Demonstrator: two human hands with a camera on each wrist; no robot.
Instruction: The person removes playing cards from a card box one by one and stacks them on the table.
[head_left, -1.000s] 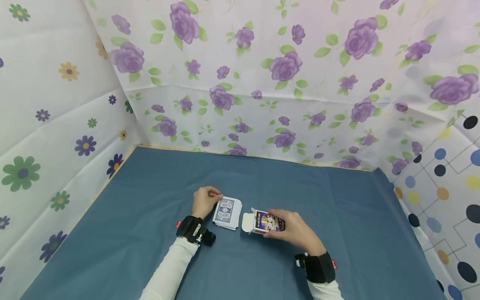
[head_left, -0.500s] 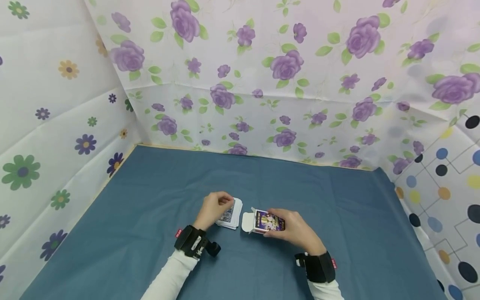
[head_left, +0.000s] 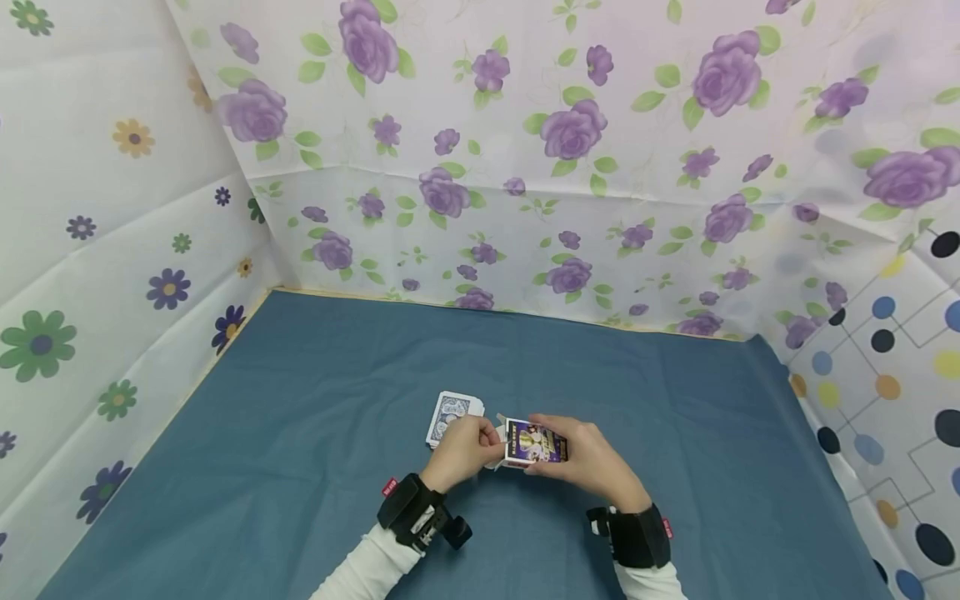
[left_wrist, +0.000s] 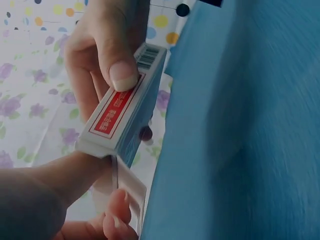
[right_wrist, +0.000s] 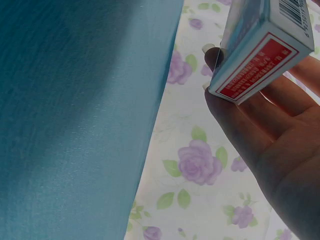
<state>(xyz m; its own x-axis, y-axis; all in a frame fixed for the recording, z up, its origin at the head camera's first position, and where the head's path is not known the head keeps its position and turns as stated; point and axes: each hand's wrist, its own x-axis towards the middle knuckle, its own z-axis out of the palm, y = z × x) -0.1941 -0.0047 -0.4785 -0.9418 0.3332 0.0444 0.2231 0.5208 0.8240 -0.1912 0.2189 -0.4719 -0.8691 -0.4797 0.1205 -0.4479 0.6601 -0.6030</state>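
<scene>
An opened card box (head_left: 534, 442), dark with colourful artwork, lies in the grip of my right hand (head_left: 588, 458), thumb on one side edge and fingers on the other. Its mouth faces left with the white flap (left_wrist: 132, 190) folded out. My left hand (head_left: 465, 450) is at that mouth. In the left wrist view its thumb (left_wrist: 75, 175) reaches the opening and its curled fingertips (left_wrist: 120, 212) are by the flap; whether they pinch anything is hidden. A deck of playing cards (head_left: 450, 410), blue-patterned backs up, lies just behind the left hand, partly covered by it. The right wrist view shows the box (right_wrist: 260, 65) end-on.
A blue cloth (head_left: 337, 375) covers the table. Floral curtains (head_left: 510, 150) stand behind and at the left, and a dotted sheet (head_left: 885, 417) hangs at the right. Black camera straps (head_left: 637, 537) circle both wrists.
My left hand has moved from the deck's far left corner, across over the cards, rightward and nearer to the box's mouth. The right hand and box have barely moved.
</scene>
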